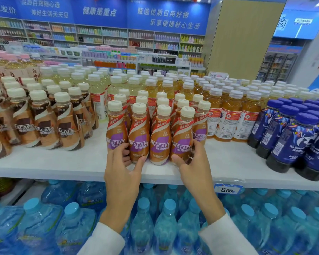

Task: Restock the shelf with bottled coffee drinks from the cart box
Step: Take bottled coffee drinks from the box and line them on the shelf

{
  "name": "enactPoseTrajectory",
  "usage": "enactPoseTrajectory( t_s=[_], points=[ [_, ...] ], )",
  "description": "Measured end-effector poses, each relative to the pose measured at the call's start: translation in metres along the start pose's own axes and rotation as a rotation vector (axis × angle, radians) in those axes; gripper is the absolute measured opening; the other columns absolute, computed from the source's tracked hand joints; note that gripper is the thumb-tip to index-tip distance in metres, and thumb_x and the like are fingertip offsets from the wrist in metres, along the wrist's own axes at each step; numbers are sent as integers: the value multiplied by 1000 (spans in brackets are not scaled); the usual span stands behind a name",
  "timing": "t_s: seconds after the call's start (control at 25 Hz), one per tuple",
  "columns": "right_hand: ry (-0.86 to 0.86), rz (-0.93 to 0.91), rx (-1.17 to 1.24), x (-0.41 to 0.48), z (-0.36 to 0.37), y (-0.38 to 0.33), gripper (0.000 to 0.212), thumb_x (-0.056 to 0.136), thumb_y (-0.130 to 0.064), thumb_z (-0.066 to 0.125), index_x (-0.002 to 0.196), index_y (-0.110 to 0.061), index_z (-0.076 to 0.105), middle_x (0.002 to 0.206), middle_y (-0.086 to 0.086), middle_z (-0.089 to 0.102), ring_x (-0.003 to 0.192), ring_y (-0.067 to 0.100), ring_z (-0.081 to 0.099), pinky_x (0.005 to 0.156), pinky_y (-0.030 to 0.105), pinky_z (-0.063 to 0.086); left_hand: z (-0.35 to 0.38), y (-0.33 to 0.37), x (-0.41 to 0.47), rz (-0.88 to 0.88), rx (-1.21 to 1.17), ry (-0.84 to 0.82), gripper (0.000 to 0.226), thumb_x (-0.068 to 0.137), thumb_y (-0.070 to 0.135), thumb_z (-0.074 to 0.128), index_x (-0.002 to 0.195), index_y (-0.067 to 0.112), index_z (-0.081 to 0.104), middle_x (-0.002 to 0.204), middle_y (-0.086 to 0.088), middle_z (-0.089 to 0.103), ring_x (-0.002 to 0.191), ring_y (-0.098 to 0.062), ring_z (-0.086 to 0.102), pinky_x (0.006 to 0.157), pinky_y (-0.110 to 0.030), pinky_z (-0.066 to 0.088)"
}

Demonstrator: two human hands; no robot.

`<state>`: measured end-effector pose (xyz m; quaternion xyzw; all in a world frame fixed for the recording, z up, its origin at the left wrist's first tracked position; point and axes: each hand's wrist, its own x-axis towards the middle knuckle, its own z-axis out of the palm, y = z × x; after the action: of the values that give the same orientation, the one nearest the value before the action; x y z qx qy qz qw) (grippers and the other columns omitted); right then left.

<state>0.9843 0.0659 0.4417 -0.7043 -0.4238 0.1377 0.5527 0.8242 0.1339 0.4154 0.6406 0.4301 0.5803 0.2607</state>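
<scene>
Tan plastic coffee bottles with purple labels and cream caps point(158, 140) stand upright in a tight block, four across in front and several rows deep, mid white shelf point(228, 162). Task looks well along. Cart box not in view, so remainder unknown. Left hand point(121, 162) fingers wrap the front-left bottle, right hand point(193, 161) fingers wrap the front-right, likely squaring the row. Brown-label coffee bottles point(44, 126) left, dark blue bottles point(293, 140) right, blue-capped water bottles point(164, 218) below.

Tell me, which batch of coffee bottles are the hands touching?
The purple-labelled Nescafe bottles in the middle: left hand and right hand grip their front row. The brown-labelled Nescafe bottles and blue Luckin coffee bottles stand untouched.
</scene>
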Motion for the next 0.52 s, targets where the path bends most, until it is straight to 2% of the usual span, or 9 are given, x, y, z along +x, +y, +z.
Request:
enactPoseTrajectory(
  t_s=[0.12, 0.24, 0.32, 0.4, 0.52],
  points=[
    [27, -8, 2, -5, 1, 3, 71, 82, -33, 81, 140, -34, 40, 133, -15, 53, 119, 5, 55, 105, 36, 49, -14, 1, 1, -17, -41, 41, 55, 81, 30, 81, 130, 23, 56, 116, 7, 58, 102, -9, 61, 86, -31, 58],
    [46, -32, 0, -13, 6, 1, 88, 78, -43, 83, 148, -35, 31, 143, -15, 47, 127, 5, 51, 108, 35, 47, -30, -3, 9, -70, -40, 60, 68, 82, 34, 79, 142, 25, 48, 132, 6, 54, 111, -9, 56, 89, -22, 49],
    [71, -39, 3, -14, 14, -3, 95, 75, -51, 82, 150, -35, 26, 148, -14, 46, 130, 8, 51, 108, 40, 48, -35, -9, 19, -95, 10, -33, 81, 80, 42, 79, 149, 27, 41, 143, 5, 51, 119, -13, 56, 95, -29, 49],
    [94, -30, -19, -11, 22, -5, 105, 72, -59, 81, 153, -33, 20, 153, -11, 42, 135, 13, 48, 110, 45, 47, -35, -15, 30, -101, 61, -131, 92, 73, 54, 80, 151, 32, 37, 144, 8, 54, 123, -15, 57, 102, -38, 51],
    [109, -21, 5, -8, 30, -6, 113, 72, -55, 82, 156, -29, 12, 158, -7, 36, 141, 17, 42, 113, 46, 42, -30, -15, 43, -134, 61, -228, 113, 63, 64, 82, 155, 36, 21, 150, 10, 49, 132, -15, 51, 108, -44, 47]
  ],
)
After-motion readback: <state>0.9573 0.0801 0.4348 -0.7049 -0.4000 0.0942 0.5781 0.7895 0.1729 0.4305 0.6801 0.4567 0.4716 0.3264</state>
